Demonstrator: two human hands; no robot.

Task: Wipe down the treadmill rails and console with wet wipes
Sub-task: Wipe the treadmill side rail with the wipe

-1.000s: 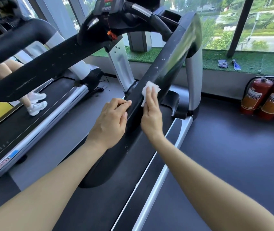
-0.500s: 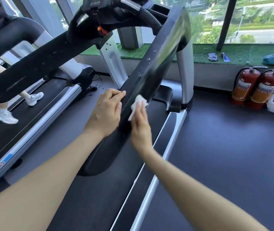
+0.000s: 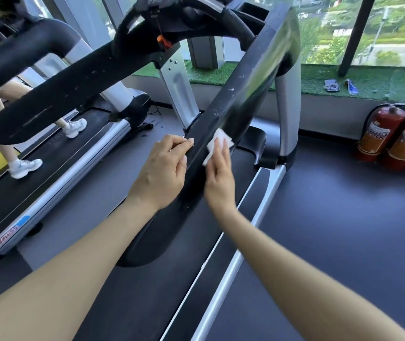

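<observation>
Long black padded treadmill side rail [image 3: 235,104] is being worked mid-length; upper stretch looks glossy and wet, so that part is judged done. Left hand [image 3: 163,171] is curled over the rail's near edge, bracing it. Right hand [image 3: 218,173], fingers flat, presses the white folded wet wipe [image 3: 217,143]; wipe is shifted back up-rail versus half a second ago. Lower rail and grey console [image 3: 153,1] are judged outstanding.

left grip [image 3: 164,168] fingers curled, right grip [image 3: 219,173] flat, both forearms extended
</observation>
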